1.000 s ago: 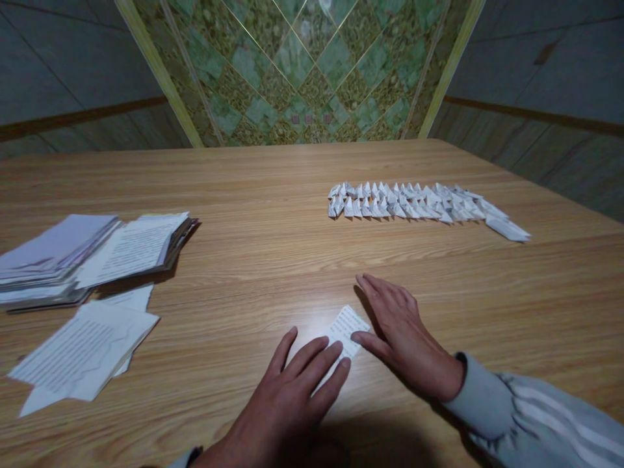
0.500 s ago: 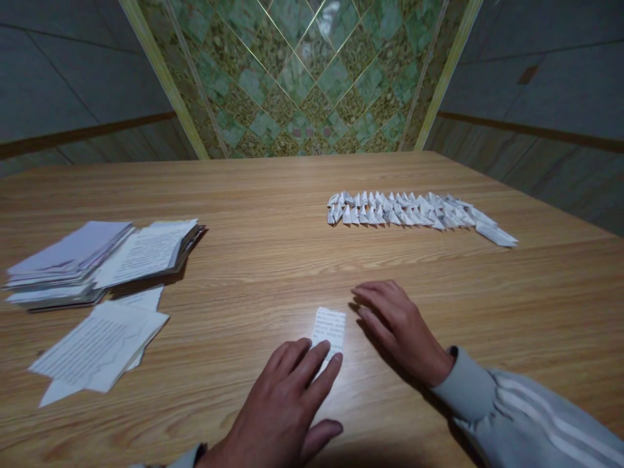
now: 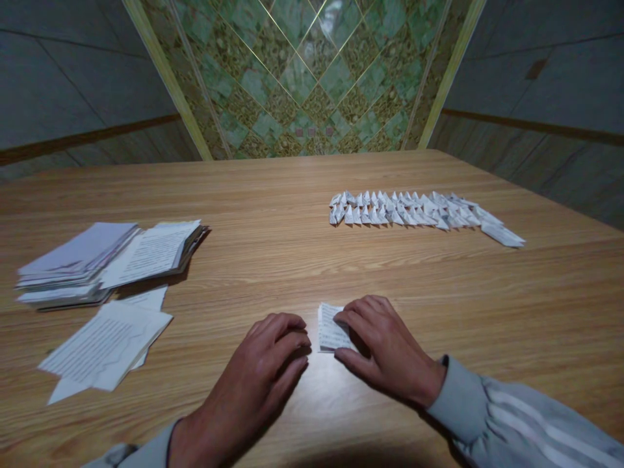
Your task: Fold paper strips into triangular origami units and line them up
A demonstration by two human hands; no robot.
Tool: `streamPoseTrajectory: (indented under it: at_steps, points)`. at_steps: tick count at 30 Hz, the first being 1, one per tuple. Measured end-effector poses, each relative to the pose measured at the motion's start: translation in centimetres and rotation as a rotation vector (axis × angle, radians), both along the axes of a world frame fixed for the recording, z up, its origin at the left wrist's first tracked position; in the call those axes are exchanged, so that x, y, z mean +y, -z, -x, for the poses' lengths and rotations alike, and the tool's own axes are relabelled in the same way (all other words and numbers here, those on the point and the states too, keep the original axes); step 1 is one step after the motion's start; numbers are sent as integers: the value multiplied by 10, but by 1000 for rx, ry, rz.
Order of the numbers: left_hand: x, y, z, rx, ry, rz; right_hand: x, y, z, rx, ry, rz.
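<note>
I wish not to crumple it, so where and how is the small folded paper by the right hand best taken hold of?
The small folded paper is probably best pinched at its left edge, coming low from the left: it seems to rest on the table, and that edge is uncovered, facing the left hand, while the right hand covers the right part.

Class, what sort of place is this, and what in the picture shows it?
Probably an indoor room, perhaps in a home: a wood-grain table, a green diamond-patterned panel beyond it, and stacked papers on the table.
</note>
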State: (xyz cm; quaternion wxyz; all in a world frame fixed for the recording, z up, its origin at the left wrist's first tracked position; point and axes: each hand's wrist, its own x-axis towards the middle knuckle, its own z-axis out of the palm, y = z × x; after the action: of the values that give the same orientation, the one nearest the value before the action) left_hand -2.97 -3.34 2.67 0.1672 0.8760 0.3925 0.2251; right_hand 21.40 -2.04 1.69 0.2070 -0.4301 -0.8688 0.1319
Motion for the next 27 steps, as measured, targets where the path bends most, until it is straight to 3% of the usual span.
streamPoseTrajectory:
  at_steps: [6,12,16,22,24,27]
  points:
    - [12,4,-14,86,111,-151,2,7,-3,183,25,-37]
    - [18,12,-37,83,41,-338,2,13,-3,281,31,-13]
    - [18,16,-39,127,66,-402,3,12,-4,272,47,-15]
    - [15,19,-34,117,93,-234,6,9,-10,74,142,-155]
    - [14,19,-34,85,84,-160,5,7,-10,31,119,-173]
    - [15,17,-35,10,44,-77,2,6,-8,28,30,-79]
